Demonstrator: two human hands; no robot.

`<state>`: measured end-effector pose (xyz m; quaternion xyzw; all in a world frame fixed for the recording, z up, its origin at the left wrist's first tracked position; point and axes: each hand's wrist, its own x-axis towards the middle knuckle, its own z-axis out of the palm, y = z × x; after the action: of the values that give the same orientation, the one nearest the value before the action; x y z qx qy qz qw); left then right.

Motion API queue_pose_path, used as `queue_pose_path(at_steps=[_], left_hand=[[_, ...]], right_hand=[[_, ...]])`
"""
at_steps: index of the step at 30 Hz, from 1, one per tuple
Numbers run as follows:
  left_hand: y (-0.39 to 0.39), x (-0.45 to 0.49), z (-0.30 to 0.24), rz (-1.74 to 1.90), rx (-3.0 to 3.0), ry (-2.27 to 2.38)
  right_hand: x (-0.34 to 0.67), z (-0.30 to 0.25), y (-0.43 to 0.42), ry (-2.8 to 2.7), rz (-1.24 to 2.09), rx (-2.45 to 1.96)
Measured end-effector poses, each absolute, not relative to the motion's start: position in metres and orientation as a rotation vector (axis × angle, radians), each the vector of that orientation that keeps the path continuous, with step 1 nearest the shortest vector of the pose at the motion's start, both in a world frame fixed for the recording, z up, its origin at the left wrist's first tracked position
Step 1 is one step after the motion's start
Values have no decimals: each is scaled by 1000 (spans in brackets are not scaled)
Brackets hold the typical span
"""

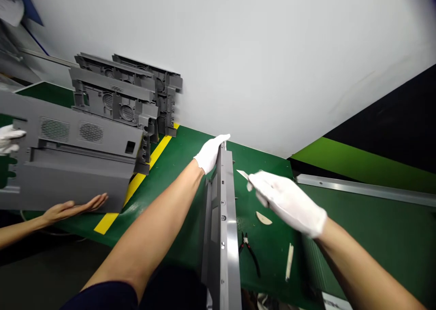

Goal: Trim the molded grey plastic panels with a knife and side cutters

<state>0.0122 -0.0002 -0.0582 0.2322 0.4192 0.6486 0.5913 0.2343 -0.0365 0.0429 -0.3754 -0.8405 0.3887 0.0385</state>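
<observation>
A grey plastic panel (227,201) stands on its edge in front of me, its narrow side with small slots and holes facing up. My left hand (209,154), in a white glove, is closed round the panel's far end. To the right of the panel, my gloved right hand (277,194) grips a knife, whose pale pointed blade (242,174) sticks out toward the panel without touching it. The knife's handle is hidden in my fingers. Black-and-red pliers (245,242) lie on the green table (272,160) beside the panel.
A half-round pale piece (264,218) and a thin pale stick (289,261) lie on the right. Left of the yellow tape (158,148), a co-worker's bare hand (78,209) and gloved hand (10,139) are at a large grey panel (78,173). Several similar panels (117,103) stand behind.
</observation>
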Motion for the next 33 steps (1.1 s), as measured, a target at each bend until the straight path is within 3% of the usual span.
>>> queue_pose_path(at_steps=[8,15,33], left_hand=[[-2,11,-53,1441,514,1102],[0,11,-55,1443,533,1130],[8,15,-71,1436,609,1113]], right_hand=[[165,39,11,-2976,287,-1377],[161,45,6,-3123,-190,-1275],[175,40,1,-3132,-451,-1182]])
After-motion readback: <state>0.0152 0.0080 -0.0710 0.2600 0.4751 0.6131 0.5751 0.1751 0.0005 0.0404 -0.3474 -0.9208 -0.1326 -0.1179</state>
